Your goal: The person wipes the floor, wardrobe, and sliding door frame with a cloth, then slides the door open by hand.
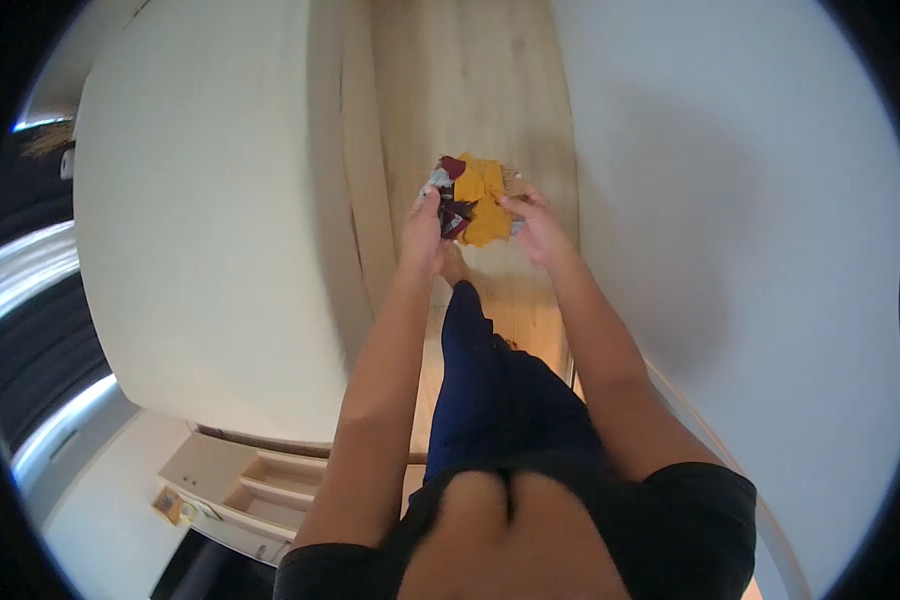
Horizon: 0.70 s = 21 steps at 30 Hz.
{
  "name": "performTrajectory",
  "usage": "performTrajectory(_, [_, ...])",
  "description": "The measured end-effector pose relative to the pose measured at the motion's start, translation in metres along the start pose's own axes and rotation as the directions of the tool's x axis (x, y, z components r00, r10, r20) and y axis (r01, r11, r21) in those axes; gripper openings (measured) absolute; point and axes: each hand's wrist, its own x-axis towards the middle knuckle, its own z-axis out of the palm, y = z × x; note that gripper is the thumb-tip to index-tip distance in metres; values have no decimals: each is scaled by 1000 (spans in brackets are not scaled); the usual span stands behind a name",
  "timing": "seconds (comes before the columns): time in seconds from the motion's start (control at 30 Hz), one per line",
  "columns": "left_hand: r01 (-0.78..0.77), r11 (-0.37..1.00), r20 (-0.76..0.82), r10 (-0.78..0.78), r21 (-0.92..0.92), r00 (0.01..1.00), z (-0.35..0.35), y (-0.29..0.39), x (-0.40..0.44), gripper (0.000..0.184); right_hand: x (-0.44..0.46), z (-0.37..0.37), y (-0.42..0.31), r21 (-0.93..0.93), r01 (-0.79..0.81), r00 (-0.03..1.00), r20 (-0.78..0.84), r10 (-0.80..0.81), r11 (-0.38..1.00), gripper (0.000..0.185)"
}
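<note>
A crumpled bundle (482, 205) of yellow, dark red, black and grey pieces is held up over the wooden floor, between both hands. My left hand (425, 228) grips its left edge, with the thumb on top over the grey and dark part. On the right edge, my right hand (538, 225) pinches the yellow part between thumb and fingers. Whether the bundle is cloth or wrappers, I cannot tell. The undersides of both hands' grips are hidden.
A large bed or pale covered surface (200, 220) lies on the left. The white wall (750, 200) rises on the right. Between them runs a narrow wooden floor (470, 70). My bare foot (454, 266) is below the bundle. Shelves (280, 485) stand at the lower left.
</note>
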Motion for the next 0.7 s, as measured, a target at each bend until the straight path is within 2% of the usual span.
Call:
performTrajectory(0.07, [55, 995, -6, -56, -81, 998, -11, 2, 11, 41, 9, 0, 4, -252, -1, 994, -103, -25, 968, 36])
performTrajectory(0.1, [87, 993, 21, -89, 79, 996, -14, 0, 15, 43, 8, 2, 4, -265, -8, 993, -115, -23, 964, 36])
performTrajectory(0.13, [113, 963, 40, -127, 243, 991, -16, 4, 16, 46, 8, 7, 5, -382, 37, 992, -95, -79, 923, 35])
performTrajectory(0.17, [122, 962, 39, -135, 243, 990, -19, -1, 18, 46, 9, 13, 9, -485, 85, 989, -65, -133, 871, 33])
performTrajectory(0.2, [26, 885, 14, -37, 465, 999, -22, -15, 29, 61, 12, 20, 8, -483, 90, 988, -67, -139, 871, 33])
performTrajectory(0.23, [-55, 748, 13, 62, 662, 998, -27, -24, 38, 79, 15, 25, 9, -506, 63, 989, -81, -120, 860, 33])
performTrajectory(0.27, [-53, 743, 19, 54, 667, 998, -35, -30, 49, 79, 19, 28, 9, -525, 35, 990, -99, -102, 850, 33])
performTrajectory(0.3, [23, 828, 34, -51, 560, 998, -38, -38, 54, 70, 19, 22, 10, -518, 42, 988, -105, -112, 855, 33])
performTrajectory(0.37, [211, 927, 102, -253, 309, 962, -53, -29, 64, 52, 24, 39, 14, -540, 137, 965, -118, -236, 830, 32])
performTrajectory(0.4, [216, 923, 105, -261, 317, 960, -56, -24, 66, 52, 26, 41, 15, -534, 137, 963, -126, -239, 834, 32])
performTrajectory(0.47, [315, 943, 64, -323, 109, 944, -52, -23, 74, 41, 34, 32, 9, -439, 149, 952, -179, -249, 886, 33])
performTrajectory(0.5, [316, 942, 65, -325, 116, 943, -45, -21, 76, 41, 37, 24, 5, -434, 152, 950, -182, -252, 888, 33])
performTrajectory(0.57, [326, 941, -118, -315, 91, 942, -37, -6, 85, 34, 52, 17, 4, -561, 65, 946, -228, -230, 825, 35])
performTrajectory(0.6, [324, 942, -120, -313, 86, 942, -36, -10, 92, 34, 60, 5, 7, -564, 64, 947, -226, -228, 823, 35])
performTrajectory(0.67, [193, 925, -82, -176, 328, 981, -38, -19, 125, 29, 86, -19, 18, -685, 152, 905, -193, -379, 712, 37])
performTrajectory(0.7, [218, 916, -98, -196, 338, 976, -41, -34, 132, 29, 89, -30, 25, -674, 130, 907, -215, -361, 727, 37])
